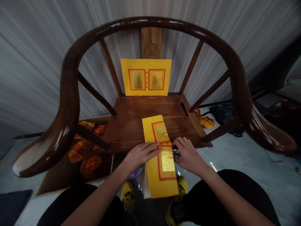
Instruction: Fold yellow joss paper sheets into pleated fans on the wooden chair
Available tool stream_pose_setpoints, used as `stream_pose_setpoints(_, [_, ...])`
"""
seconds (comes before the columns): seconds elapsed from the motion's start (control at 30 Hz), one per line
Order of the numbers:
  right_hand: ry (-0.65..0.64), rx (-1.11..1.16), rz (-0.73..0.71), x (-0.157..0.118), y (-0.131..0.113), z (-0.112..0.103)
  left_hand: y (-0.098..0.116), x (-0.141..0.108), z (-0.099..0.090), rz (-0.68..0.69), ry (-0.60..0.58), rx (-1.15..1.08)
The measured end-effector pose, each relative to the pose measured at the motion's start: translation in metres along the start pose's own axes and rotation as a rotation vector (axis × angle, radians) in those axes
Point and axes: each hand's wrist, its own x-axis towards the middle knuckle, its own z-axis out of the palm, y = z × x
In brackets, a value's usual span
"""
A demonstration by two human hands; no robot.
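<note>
A folded sheet of yellow joss paper (164, 185) with red frames and gold foil squares lies lengthwise in front of me, its far end over the chair seat. My left hand (141, 153) rests on its left side, fingers stretched toward the middle. At the opposite edge, my right hand (188, 154) is closed around a small black-and-silver tool (176, 153), mostly covered by the fingers and possibly a stapler. The tool meets the paper near its middle. Another yellow sheet (146, 91), unfolded with two gold squares, leans upright at the back of the seat.
A dark wooden chair (131, 131) with a curved armrest surrounds the work. On its seat lie a black pen-like object (184, 109) and thin red strings. Pleated red-and-gold paper fans (91, 164) fill a box at left. A dark bag (223, 114) sits at right.
</note>
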Motion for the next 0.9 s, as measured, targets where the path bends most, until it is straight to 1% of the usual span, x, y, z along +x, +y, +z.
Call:
stream_pose_setpoints(0.1, [0.058, 0.005, -0.047, -0.001, 0.003, 0.004, 0.001, -0.003, -0.003, -0.048, -0.001, -0.053])
stream_pose_setpoints(0.23, [0.069, 0.154, -0.125, 0.003, 0.015, 0.002, 0.003, -0.006, -0.006, -0.085, 0.01, -0.122])
stream_pose_setpoints(0.4, [0.105, 0.217, -0.022, 0.007, 0.018, 0.0, 0.002, -0.007, -0.005, -0.079, -0.002, -0.118])
stream_pose_setpoints(0.57, [0.079, 0.29, 0.065, 0.017, 0.026, 0.006, 0.001, -0.009, -0.003, -0.045, 0.006, -0.09])
stream_pose_setpoints(0.63, [0.08, 0.309, 0.068, 0.023, 0.029, 0.006, 0.002, -0.009, -0.003, -0.041, -0.004, -0.083])
stream_pose_setpoints(0.73, [0.1, 0.296, 0.001, 0.031, 0.026, 0.002, 0.003, -0.009, -0.002, -0.029, -0.005, -0.062])
stream_pose_setpoints(0.83, [0.117, 0.202, -0.105, 0.033, 0.018, -0.004, 0.003, -0.009, 0.0, -0.007, -0.001, -0.035])
stream_pose_setpoints(0.9, [0.106, 0.134, -0.171, 0.032, 0.015, -0.005, 0.002, -0.009, 0.0, -0.006, -0.013, -0.035])
